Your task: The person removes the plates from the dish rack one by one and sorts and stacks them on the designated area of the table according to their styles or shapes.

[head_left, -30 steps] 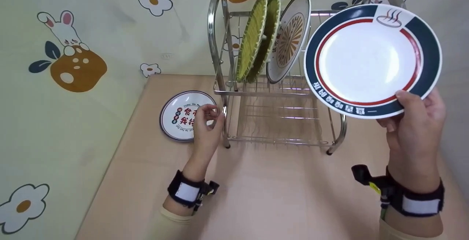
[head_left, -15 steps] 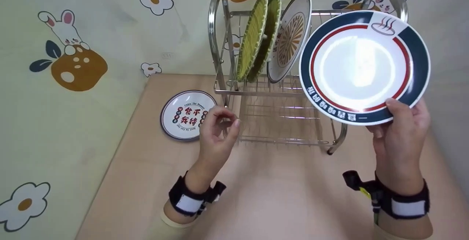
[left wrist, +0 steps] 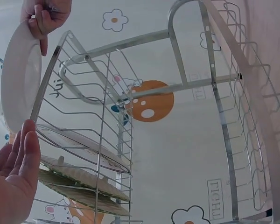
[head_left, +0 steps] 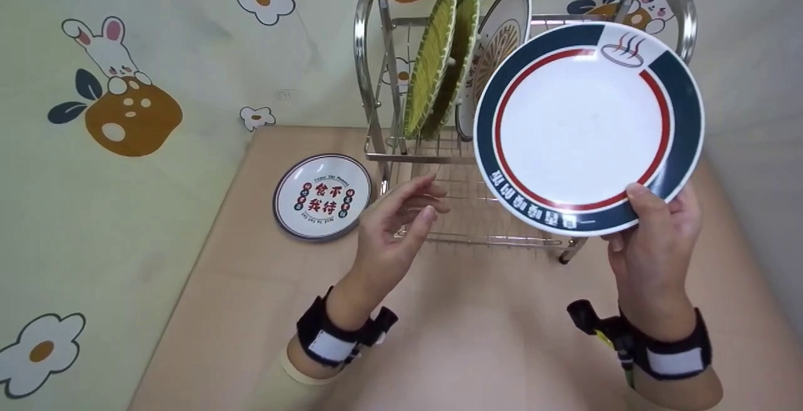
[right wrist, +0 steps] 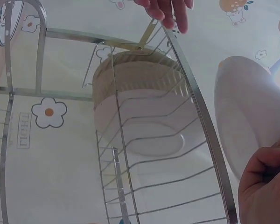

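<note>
My right hand (head_left: 655,245) grips the lower right rim of a white plate (head_left: 580,132) with a dark blue and red border, thumb on its face. The plate is held up in front of the rack's right part, tilted toward the head camera. In the right wrist view the plate's underside (right wrist: 249,112) shows above the curled fingers. My left hand (head_left: 398,229) holds nothing; its fingers are loosely bent before the metal dish rack (head_left: 420,159). On the rack's upper tier stand two green woven-pattern plates (head_left: 433,66) and a white plate with a brown sunburst (head_left: 495,53), partly hidden.
A white plate with red lettering (head_left: 323,197) lies on the table (head_left: 477,336) left of the rack. The rack's lower tier (head_left: 464,240) lies beneath the upper one. Behind everything is a wall (head_left: 213,41) printed with rabbits and flowers.
My right hand has carried the blue-bordered plate left and slightly down, so it overlaps the sunburst plate. The left hand has moved right, away from the lettered plate, and its fingers have loosened.
</note>
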{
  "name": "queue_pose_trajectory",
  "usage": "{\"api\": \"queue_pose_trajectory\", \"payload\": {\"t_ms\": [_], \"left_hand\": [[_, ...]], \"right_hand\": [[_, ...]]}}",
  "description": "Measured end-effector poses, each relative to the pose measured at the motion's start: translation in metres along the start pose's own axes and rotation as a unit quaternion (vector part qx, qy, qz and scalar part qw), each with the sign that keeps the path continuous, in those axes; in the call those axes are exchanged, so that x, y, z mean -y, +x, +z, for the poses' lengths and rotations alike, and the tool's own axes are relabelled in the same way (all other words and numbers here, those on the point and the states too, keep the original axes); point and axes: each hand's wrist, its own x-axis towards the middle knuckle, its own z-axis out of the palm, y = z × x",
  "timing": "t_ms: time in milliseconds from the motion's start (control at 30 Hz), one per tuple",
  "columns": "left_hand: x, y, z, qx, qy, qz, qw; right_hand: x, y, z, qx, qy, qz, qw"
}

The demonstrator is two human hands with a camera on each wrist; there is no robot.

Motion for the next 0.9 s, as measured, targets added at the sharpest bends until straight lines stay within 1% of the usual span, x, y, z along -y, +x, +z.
{"api": "queue_pose_trajectory", "payload": {"t_ms": [67, 167, 267, 400, 500, 633, 700, 800, 900], "left_hand": [[-0.003, 0.001, 0.000, 0.008, -0.033, -0.020, 0.9992], [-0.005, 0.000, 0.000, 0.016, -0.080, -0.052, 0.9954], [-0.001, -0.004, -0.002, 0.015, -0.114, -0.074, 0.9906], [0.003, -0.010, -0.003, 0.006, -0.152, -0.098, 0.9835], [0.001, -0.010, -0.003, 0.000, -0.155, -0.112, 0.9815], [-0.001, -0.011, -0.004, -0.011, -0.135, -0.132, 0.9820], [-0.001, -0.011, -0.004, -0.021, -0.131, -0.139, 0.9814], [0.001, -0.011, -0.006, -0.044, -0.124, -0.140, 0.9814], [0.001, -0.012, -0.007, -0.065, -0.116, -0.132, 0.9823]], "right_hand": [[-0.005, -0.004, 0.003, 0.019, 0.006, -0.004, 1.000], [-0.013, -0.008, 0.006, 0.059, -0.009, -0.016, 0.998], [-0.021, -0.012, 0.009, 0.095, -0.039, -0.030, 0.994], [-0.029, -0.018, 0.011, 0.120, -0.065, -0.043, 0.990], [-0.033, -0.020, 0.013, 0.140, -0.069, -0.046, 0.987], [-0.036, -0.023, 0.014, 0.159, -0.083, -0.043, 0.983], [-0.037, -0.025, 0.014, 0.164, -0.094, -0.039, 0.981], [-0.037, -0.025, 0.014, 0.175, -0.113, -0.026, 0.978], [-0.037, -0.025, 0.015, 0.190, -0.127, -0.010, 0.973]]}}
